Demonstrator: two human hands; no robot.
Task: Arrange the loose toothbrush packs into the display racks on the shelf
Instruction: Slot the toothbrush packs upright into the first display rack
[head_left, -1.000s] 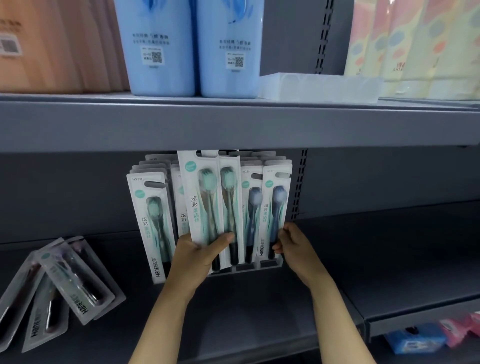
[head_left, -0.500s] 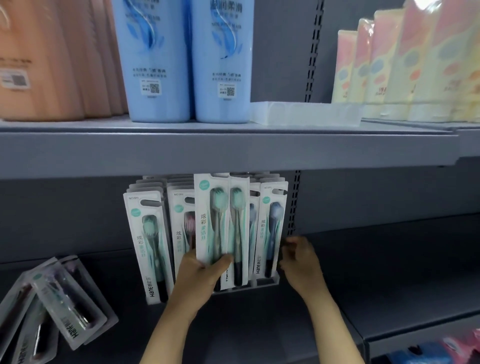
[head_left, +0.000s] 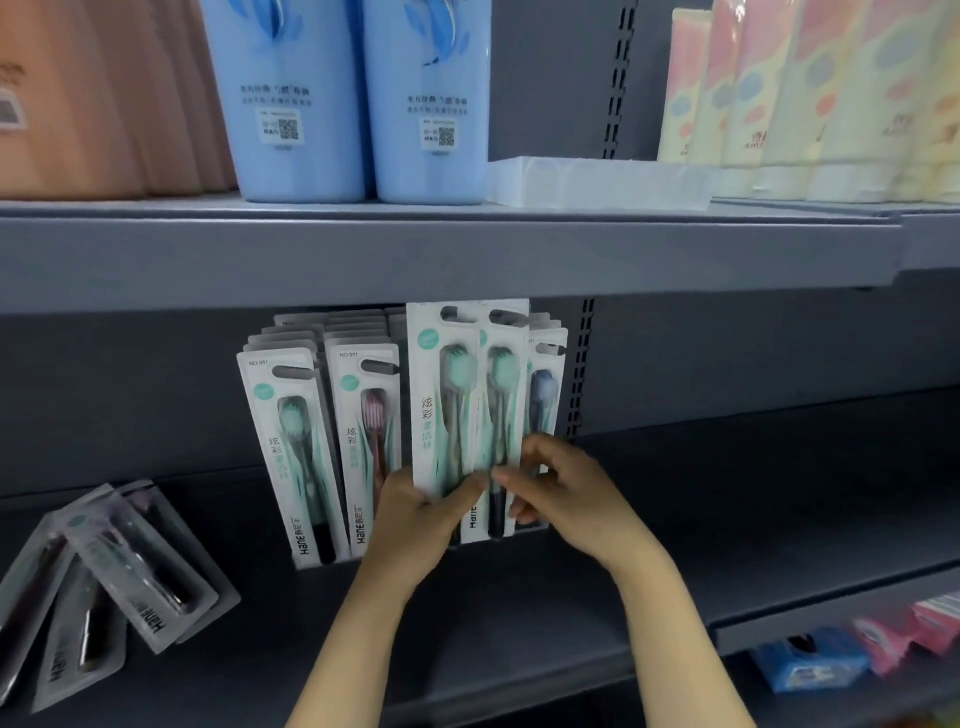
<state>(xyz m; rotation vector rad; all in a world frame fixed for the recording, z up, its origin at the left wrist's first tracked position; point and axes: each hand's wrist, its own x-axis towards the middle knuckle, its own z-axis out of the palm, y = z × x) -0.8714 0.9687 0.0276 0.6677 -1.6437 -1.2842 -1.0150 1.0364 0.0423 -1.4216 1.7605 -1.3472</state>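
Item: two mint toothbrush packs (head_left: 457, 405), upright above my left hand (head_left: 415, 519), which pinched their lower edge; right hand (head_left: 561, 499) pinched alongside. Judged light, stiff card, slippery blister; best held low.

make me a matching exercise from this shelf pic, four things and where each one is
Things:
1. blue bottles
2. loose toothbrush packs
3. clear tray
4. green toothbrush pack

Places:
A. lying at the lower shelf's left end
B. held by the left hand
C. upper shelf, right of the blue bottles
D. upper shelf, left of the clear tray

Pairs: 1-D, 2-A, 3-C, 4-B
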